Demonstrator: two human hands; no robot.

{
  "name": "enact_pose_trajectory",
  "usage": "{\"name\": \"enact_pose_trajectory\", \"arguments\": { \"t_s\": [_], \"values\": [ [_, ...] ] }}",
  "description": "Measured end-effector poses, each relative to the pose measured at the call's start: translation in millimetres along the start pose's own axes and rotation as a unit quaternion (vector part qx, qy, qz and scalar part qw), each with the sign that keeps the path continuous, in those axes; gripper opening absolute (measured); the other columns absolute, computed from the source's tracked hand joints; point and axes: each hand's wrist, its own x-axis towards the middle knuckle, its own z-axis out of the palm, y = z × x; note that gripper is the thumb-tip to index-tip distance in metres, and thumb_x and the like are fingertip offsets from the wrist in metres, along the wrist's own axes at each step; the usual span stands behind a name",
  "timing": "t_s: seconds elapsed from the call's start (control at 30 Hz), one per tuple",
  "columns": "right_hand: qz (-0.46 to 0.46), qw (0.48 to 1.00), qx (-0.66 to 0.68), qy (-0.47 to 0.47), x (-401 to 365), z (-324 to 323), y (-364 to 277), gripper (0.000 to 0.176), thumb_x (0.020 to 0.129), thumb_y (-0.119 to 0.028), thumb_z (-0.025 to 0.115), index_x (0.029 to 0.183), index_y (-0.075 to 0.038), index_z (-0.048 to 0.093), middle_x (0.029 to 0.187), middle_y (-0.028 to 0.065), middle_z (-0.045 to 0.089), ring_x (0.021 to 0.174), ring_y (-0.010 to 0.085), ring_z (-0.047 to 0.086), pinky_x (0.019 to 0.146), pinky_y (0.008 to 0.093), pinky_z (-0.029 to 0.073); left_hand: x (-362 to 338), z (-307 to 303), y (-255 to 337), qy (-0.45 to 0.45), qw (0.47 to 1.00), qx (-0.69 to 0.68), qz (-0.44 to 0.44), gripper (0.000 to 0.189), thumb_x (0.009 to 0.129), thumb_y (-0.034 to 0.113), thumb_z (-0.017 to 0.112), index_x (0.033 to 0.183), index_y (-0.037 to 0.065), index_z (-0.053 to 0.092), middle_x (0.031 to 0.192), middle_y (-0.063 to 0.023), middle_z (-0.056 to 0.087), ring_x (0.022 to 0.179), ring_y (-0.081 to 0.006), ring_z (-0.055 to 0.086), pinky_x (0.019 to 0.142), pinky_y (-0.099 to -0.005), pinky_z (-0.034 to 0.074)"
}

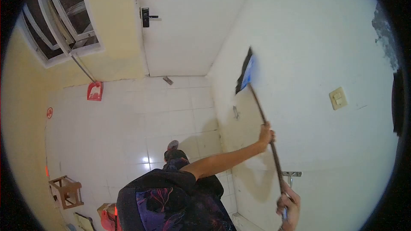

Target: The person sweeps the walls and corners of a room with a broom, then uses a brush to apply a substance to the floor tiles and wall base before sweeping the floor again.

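A broom with a long brown handle [257,100] rises slantwise in front of the white wall. Its blue head [248,73] with dark bristles [243,70] overlaps the wall at the top and is slightly blurred. My left hand [266,134] reaches across to the right, fingers wrapped round the middle of the handle. Lower down, my right hand [289,207] grips the handle near its bottom end, partly covering it.
A cream light switch [338,98] and a metal bracket [292,174] are on the right wall. A white door [184,25] stands ahead. A red dustpan [95,91] leans below the window. At lower left are a wooden stool [67,191] and a red bag [109,220].
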Motion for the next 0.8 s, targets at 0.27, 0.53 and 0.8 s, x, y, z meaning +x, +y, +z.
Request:
{"name": "enact_pose_trajectory", "arguments": {
  "t_s": [0.27, 0.53, 0.8],
  "values": [
    [-0.097, 0.990, 0.017, 0.098, -115, -21, -35, 0.055, 0.093, -0.021, 0.054, 0.139, 0.003, 0.035, 0.063, -0.0022, 0.043, 0.046, 0.0031, 0.033, 0.039, 0.0175, 0.026, -139, 145, 95, -0.245, 0.965, -0.089, 0.017, 0.040, 0.094, 0.056, 0.038, 0.103, 0.017, 0.034, 0.061, 0.0037, 0.036, 0.046, -0.0085, 0.038, 0.039, -0.0261, 0.039],
    [-0.034, 0.993, -0.036, 0.112, -38, -25, 35, 0.051, 0.080, -0.008, 0.057, 0.129, 0.002, 0.049, 0.055, -0.0002, 0.046, 0.040, 0.0067, 0.036, 0.036, 0.0219, 0.028, -35, 50, -25, -0.076, 0.996, -0.047, -0.006, 0.043, 0.091, 0.060, 0.040, 0.102, 0.018, 0.040, 0.061, 0.0009, 0.044, 0.043, -0.0092, 0.042, 0.036, -0.0269, 0.036],
    [0.024, 0.992, -0.119, 0.037, 26, -4, 55, 0.047, 0.082, -0.003, 0.051, 0.128, 0.002, 0.051, 0.056, 0.0005, 0.048, 0.041, 0.0058, 0.037, 0.036, 0.0208, 0.028, 40, -70, -68, -0.035, 0.992, 0.062, -0.108, 0.039, 0.095, 0.052, 0.033, 0.104, 0.014, 0.034, 0.076, -0.0074, 0.052, 0.056, -0.0186, 0.055, 0.052, -0.0354, 0.050]
  ]
}}
